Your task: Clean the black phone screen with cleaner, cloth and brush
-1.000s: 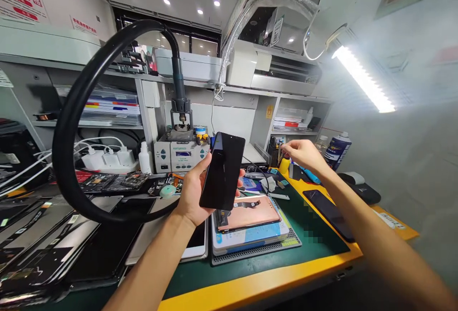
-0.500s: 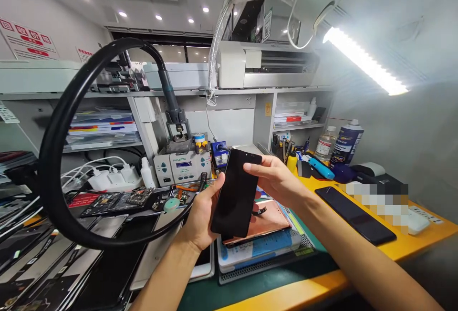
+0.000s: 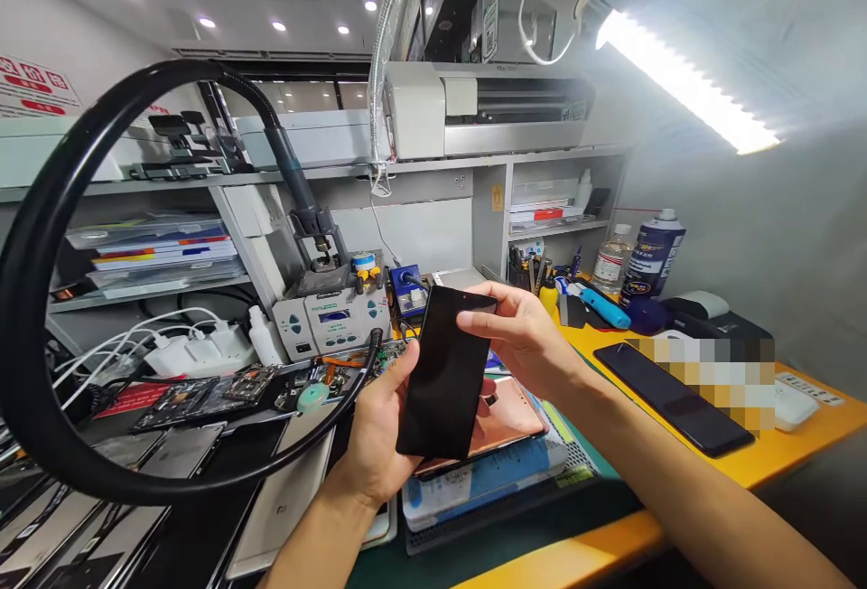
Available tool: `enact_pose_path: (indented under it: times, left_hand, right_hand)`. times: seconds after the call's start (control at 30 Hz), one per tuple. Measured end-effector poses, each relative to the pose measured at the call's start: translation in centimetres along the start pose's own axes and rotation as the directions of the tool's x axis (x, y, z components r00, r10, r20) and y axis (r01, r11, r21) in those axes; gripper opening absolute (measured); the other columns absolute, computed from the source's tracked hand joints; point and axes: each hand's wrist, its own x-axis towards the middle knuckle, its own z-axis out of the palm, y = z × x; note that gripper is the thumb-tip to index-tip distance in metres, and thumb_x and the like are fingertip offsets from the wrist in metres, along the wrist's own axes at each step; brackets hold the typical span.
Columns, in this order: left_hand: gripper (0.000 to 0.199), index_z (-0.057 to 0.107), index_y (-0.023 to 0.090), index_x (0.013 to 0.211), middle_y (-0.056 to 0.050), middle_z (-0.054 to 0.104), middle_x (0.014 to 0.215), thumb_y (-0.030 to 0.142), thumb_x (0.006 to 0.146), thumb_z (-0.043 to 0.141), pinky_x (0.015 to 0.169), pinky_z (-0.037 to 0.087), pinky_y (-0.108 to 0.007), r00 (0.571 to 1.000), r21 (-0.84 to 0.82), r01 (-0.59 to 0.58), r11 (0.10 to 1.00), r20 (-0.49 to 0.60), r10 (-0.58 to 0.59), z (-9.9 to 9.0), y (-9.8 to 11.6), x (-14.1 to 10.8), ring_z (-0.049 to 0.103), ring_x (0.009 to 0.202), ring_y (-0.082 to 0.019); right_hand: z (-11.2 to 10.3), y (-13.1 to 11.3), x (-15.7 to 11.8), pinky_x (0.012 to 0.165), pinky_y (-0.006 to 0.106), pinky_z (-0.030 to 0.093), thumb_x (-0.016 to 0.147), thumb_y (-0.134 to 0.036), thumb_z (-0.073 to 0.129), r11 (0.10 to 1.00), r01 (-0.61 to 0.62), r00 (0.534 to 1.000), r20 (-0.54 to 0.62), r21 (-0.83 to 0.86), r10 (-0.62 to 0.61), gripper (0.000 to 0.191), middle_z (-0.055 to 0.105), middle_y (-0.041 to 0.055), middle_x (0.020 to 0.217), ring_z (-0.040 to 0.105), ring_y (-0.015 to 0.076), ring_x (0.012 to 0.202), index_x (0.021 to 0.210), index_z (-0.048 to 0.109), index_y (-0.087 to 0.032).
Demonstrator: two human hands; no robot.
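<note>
Phone: black smartphone (image 3: 445,372), screen toward the person, long axis nearly upright, top end pointing away and leaning slightly right, held above the bench.
Left hand (image 3: 376,426): cradles the lower half, thumb along the left edge; the fingers behind are mostly hidden, so their spread is hard to tell.
Right hand (image 3: 518,336): fingers together, clamped over the upper right edge.
Surface: yellow workbench (image 3: 806,431), a second smartphone (image 3: 670,395) lying flat at right, a copper-backed phone (image 3: 505,413) beneath the held phone.
Room: rework station (image 3: 331,313) against the shelves, LED light bar (image 3: 684,83) overhead.

Phone repair workshop: hot-air rework station (image 3: 331,313), loose logic boards (image 3: 207,397), a phone display (image 3: 445,372); small blue unit (image 3: 405,291) probably a soldering station.
</note>
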Motion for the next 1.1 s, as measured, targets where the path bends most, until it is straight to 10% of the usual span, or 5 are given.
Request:
enact_pose_path:
  times: [1.1]
  left_hand:
    - [0.046,0.079,0.015,0.107,-0.013,0.08,0.099,0.054,0.085,0.068,0.091,0.06,-0.047,0.99,0.09,-0.061,0.994,-0.124,0.072,0.06,-0.62,-0.04,0.075,0.098,-0.035]
  right_hand:
    - [-0.33,-0.9,-0.11,0.07,0.03,0.045,0.066,-0.023,0.086,0.994,-0.06,0.996,0.078,0.086,0.054,0.022,0.073,0.0021,0.078,0.061,0.0164,0.07,0.087,0.08,-0.018]
